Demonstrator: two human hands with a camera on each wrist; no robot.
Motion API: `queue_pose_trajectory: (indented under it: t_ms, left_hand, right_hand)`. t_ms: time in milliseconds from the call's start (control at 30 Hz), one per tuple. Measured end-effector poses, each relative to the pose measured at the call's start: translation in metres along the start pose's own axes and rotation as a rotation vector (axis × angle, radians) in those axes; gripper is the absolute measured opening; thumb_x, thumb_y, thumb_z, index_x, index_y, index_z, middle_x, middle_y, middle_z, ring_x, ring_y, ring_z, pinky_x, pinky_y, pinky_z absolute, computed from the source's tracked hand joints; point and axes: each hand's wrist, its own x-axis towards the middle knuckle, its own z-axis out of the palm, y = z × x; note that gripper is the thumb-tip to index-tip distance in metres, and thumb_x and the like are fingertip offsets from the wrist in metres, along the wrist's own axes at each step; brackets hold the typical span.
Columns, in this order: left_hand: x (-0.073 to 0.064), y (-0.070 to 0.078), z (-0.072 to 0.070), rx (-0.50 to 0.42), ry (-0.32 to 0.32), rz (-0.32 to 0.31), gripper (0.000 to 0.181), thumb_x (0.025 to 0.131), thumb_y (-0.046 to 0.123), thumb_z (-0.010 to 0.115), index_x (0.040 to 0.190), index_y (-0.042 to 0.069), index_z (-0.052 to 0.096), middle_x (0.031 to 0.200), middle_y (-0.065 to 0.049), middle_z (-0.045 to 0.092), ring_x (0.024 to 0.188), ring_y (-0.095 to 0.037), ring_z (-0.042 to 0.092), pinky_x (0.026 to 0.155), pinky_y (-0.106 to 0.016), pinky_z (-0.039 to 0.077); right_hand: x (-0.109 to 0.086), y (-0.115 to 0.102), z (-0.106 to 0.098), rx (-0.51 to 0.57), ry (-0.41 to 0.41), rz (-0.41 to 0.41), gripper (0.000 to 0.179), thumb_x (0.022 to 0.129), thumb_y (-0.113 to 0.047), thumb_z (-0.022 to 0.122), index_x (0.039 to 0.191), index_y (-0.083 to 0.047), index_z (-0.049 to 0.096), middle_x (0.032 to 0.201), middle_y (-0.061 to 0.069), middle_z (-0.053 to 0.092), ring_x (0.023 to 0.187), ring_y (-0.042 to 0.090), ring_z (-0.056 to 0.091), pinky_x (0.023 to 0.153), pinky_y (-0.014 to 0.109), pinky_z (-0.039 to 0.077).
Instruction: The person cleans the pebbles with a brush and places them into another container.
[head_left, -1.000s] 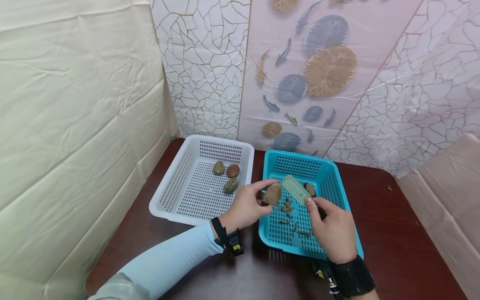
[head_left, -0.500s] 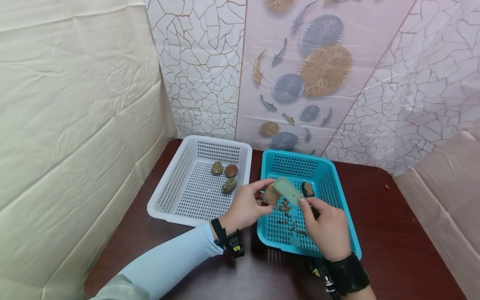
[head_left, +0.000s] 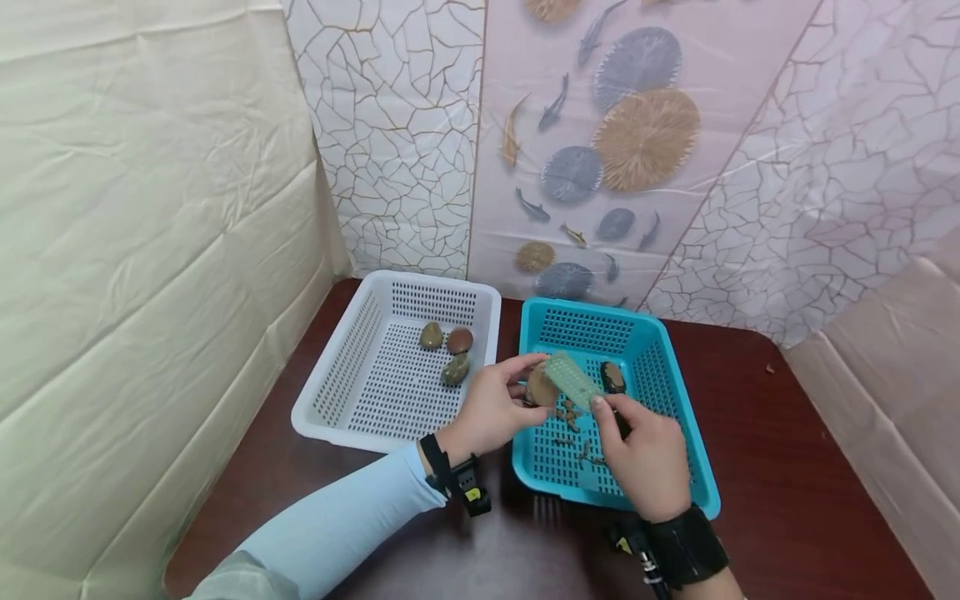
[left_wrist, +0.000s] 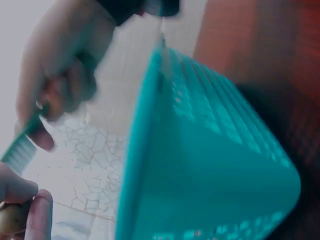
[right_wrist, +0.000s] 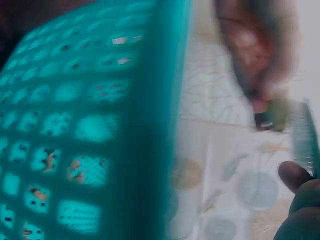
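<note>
In the head view my left hand (head_left: pixel 487 412) holds a stone (head_left: pixel 542 388) whose side facing right is coated in brown mud. My right hand (head_left: pixel 648 457) grips a pale green scrub brush (head_left: pixel 572 382) by its end, thumb on top. The far end of the brush overlaps the stone's upper right edge. Pale bristles (left_wrist: pixel 21 154) point down from the brush in the left wrist view. Both hands are above the teal basket (head_left: pixel 600 307). Inside it lie a dark stone (head_left: pixel 612 377) with a brown muddy patch and several brown crumbs (head_left: pixel 570 417).
Left of the teal basket stands a white basket (head_left: pixel 371 400). It contains an olive stone (head_left: pixel 431 336), a reddish stone (head_left: pixel 460 340) and a mottled green stone (head_left: pixel 454 371). Both baskets rest on a dark red-brown table (head_left: pixel 757 417). Hanging cloths surround the table's back and sides.
The brush has moved left, from apart from the stone to overlapping its edge, carried by my right hand. My left hand keeps its hold on the stone. The head view has shifted slightly.
</note>
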Motion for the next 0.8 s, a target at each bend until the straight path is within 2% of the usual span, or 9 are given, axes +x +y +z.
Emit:
queue_pose_trajectory:
  t_ms: [200, 367, 467, 567, 700, 800]
  left_hand:
    - [-0.0012, -0.0048, -0.0001, -0.134, -0.049, -0.054, 0.069, 0.091, -0.004, 0.086, 0.155, 0.006, 0.061, 0.132, -0.015, 0.072, 0.110, -0.023, 0.078, 0.090, -0.034, 0.065]
    - [-0.0013, -0.0058, -0.0010, -0.250, -0.077, -0.079, 0.068, 0.092, -0.007, 0.084, 0.155, 0.005, 0.060, 0.132, -0.017, 0.073, 0.117, -0.026, 0.077, 0.094, -0.037, 0.064]
    - [-0.0009, -0.0036, -0.0012, -0.252, -0.084, -0.062, 0.068, 0.092, -0.007, 0.084, 0.155, 0.003, 0.059, 0.131, -0.017, 0.074, 0.116, -0.026, 0.077, 0.094, -0.037, 0.064]
    - [-0.0017, -0.0012, -0.0015, -0.233, -0.082, -0.063, 0.069, 0.092, -0.007, 0.084, 0.156, 0.002, 0.058, 0.133, -0.017, 0.074, 0.116, -0.025, 0.076, 0.095, -0.037, 0.064]
    - [-0.0031, -0.0010, -0.0019, -0.221, -0.083, -0.087, 0.069, 0.093, -0.009, 0.082, 0.156, 0.001, 0.057, 0.136, -0.018, 0.072, 0.118, -0.027, 0.076, 0.096, -0.038, 0.063]
    - [-0.0026, -0.0030, -0.0018, -0.195, -0.078, -0.088, 0.069, 0.093, -0.008, 0.082, 0.156, 0.002, 0.058, 0.135, -0.018, 0.072, 0.116, -0.026, 0.076, 0.095, -0.037, 0.064]
  right_hand:
    - [0.0013, 0.0050, -0.0024, -0.066, 0.003, 0.055, 0.019, 0.108, -0.020, 0.073, 0.105, -0.004, 0.082, 0.056, -0.008, 0.038, 0.049, 0.011, 0.036, 0.046, 0.033, 0.027]
    - [0.0014, 0.0040, -0.0036, 0.009, 0.020, 0.056, 0.018, 0.110, -0.019, 0.072, 0.101, -0.007, 0.081, 0.058, -0.008, 0.041, 0.050, 0.010, 0.037, 0.046, 0.034, 0.028]
    - [0.0011, 0.0024, -0.0024, 0.046, -0.015, 0.053, 0.019, 0.110, -0.019, 0.070, 0.100, -0.008, 0.081, 0.059, -0.008, 0.041, 0.050, 0.011, 0.037, 0.047, 0.033, 0.029]
    - [0.0017, 0.0041, -0.0026, -0.004, -0.037, 0.067, 0.021, 0.111, -0.022, 0.070, 0.104, -0.006, 0.082, 0.058, -0.008, 0.042, 0.050, 0.011, 0.037, 0.046, 0.033, 0.028]
    - [0.0021, 0.0049, -0.0061, -0.056, 0.022, 0.089, 0.021, 0.109, -0.023, 0.072, 0.106, -0.006, 0.083, 0.056, -0.008, 0.042, 0.049, 0.011, 0.038, 0.044, 0.033, 0.026]
    - [0.0016, 0.0020, -0.0059, -0.007, 0.048, 0.051, 0.017, 0.108, -0.019, 0.073, 0.103, -0.007, 0.083, 0.056, -0.007, 0.041, 0.048, 0.010, 0.036, 0.043, 0.033, 0.026]
